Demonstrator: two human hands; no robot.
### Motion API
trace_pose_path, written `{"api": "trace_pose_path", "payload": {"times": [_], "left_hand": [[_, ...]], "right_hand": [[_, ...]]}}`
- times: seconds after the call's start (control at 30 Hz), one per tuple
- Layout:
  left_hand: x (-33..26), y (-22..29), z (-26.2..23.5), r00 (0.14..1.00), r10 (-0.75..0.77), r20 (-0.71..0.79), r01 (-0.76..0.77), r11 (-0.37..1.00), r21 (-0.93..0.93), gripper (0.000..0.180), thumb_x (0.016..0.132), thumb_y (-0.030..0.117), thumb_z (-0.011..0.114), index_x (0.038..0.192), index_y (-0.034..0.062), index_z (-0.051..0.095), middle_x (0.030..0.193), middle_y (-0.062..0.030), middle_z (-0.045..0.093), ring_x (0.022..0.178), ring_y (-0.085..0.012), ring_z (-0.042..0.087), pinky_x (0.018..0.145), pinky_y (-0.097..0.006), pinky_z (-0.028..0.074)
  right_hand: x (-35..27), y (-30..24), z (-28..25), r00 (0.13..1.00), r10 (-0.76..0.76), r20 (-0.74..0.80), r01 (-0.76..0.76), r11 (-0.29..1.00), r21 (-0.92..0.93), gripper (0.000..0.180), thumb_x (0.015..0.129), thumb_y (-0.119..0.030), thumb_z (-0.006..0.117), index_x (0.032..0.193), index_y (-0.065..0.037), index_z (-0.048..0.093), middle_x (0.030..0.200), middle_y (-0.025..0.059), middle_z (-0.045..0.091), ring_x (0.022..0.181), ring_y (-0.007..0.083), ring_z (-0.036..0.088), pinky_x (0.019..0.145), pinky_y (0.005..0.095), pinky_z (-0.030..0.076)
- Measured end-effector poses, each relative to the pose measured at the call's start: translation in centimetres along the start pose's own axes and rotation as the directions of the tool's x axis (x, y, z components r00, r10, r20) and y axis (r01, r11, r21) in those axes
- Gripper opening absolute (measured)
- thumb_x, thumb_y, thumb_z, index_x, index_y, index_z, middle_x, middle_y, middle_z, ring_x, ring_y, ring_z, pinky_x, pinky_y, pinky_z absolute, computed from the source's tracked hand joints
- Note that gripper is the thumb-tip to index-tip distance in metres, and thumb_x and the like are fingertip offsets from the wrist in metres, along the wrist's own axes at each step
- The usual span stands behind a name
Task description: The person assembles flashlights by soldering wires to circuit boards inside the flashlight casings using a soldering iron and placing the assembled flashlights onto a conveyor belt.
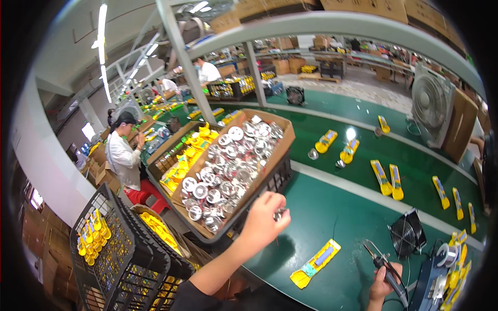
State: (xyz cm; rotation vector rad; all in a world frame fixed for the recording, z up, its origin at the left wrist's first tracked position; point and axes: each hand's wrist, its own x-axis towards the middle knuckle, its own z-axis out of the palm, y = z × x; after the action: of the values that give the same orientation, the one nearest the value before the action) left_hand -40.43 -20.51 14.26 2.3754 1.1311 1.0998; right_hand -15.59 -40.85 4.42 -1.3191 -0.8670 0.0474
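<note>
My left hand [263,220] is raised beside the cardboard box, its fingers pinched on a small shiny metal part [280,213] that they partly hide. The box holds many silvery round lamp parts [228,176] with thin red wires. At the lower right my right hand [385,281] is closed round a soldering iron [397,285], its tip pointing up and left. Between the hands a yellow plastic housing [316,263] lies on the green bench, with a purple-blue block and a small green board in it. A thin dark wire stands up from its far end.
A small black fan [407,234] and a blue soldering station [431,277] with a solder spool [447,255] stand right. Yellow housings [381,178] lie along the green conveyor [363,166]. Black crates [129,259] stack at left. A co-worker [124,155] sits beyond the box.
</note>
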Motion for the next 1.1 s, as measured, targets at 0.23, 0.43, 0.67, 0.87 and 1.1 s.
{"api": "trace_pose_path", "payload": {"times": [0.23,0.43,0.67,0.87,1.1], "left_hand": [[-3.3,-4.5,5.1,0.951,-0.036,0.308,0.013,0.997,0.077,0.061,0.07,0.025,0.068,0.122,0.0054,0.042,0.112,-0.0147,0.05,0.1,-0.0308,0.047,0.084,-0.036,0.039],[-7.8,-4.7,0.9,0.94,-0.34,-0.04,0.332,0.933,-0.139,0.019,0.078,0.005,0.055,0.097,0.0001,0.057,0.088,-0.0109,0.058,0.075,-0.0175,0.057,0.063,-0.026,0.045],[-12.2,-6.1,3.1,0.925,-0.365,0.1,0.36,0.931,0.063,0.016,0.072,0.008,0.063,0.087,0.005,0.06,0.081,-0.0081,0.052,0.076,-0.0213,0.051,0.064,-0.03,0.041],[-12.1,-6.9,3.1,0.928,-0.346,0.14,0.36,0.929,-0.089,0.008,0.074,0.005,0.057,0.079,0.0017,0.052,0.09,-0.0124,0.053,0.084,-0.0276,0.051,0.073,-0.033,0.041],[-13.7,-5.9,4.1,0.966,-0.257,0.021,0.19,0.655,-0.731,0.012,0.074,0.002,0.055,0.081,0.0048,0.045,0.091,-0.016,0.059,0.092,-0.0271,0.056,0.089,-0.042,0.037]], "right_hand": [[-0.1,0.3,0.5,1.0,0.01,-0.005,-0.011,0.996,-0.089,0.02,0.078,-0.016,0.056,0.083,0.002,0.048,0.059,0.0066,0.054,0.048,0.0104,0.05,0.049,0.0214,0.04],[-0.2,0.4,0.9,1.0,0.018,-0.001,-0.018,0.994,-0.111,0.025,0.078,-0.023,0.057,0.083,0.0,0.047,0.055,0.0056,0.051,0.044,0.0095,0.047,0.046,0.0201,0.037],[-0.8,1.0,2.0,0.998,0.066,-0.003,-0.066,0.995,-0.073,0.027,0.078,-0.023,0.058,0.084,-0.001,0.044,0.062,0.0055,0.047,0.043,0.0074,0.046,0.039,0.0156,0.035],[-0.8,0.8,2.0,0.998,0.05,-0.039,-0.049,0.999,0.008,0.032,0.076,-0.027,0.061,0.084,-0.001,0.044,0.065,0.0057,0.047,0.042,0.0071,0.047,0.037,0.0148,0.035],[-1.5,-0.9,-0.4,0.998,0.023,-0.063,-0.017,0.994,0.104,0.035,0.076,-0.028,0.059,0.082,0.001,0.042,0.06,0.0062,0.044,0.04,0.0101,0.045,0.041,0.0167,0.037]]}}
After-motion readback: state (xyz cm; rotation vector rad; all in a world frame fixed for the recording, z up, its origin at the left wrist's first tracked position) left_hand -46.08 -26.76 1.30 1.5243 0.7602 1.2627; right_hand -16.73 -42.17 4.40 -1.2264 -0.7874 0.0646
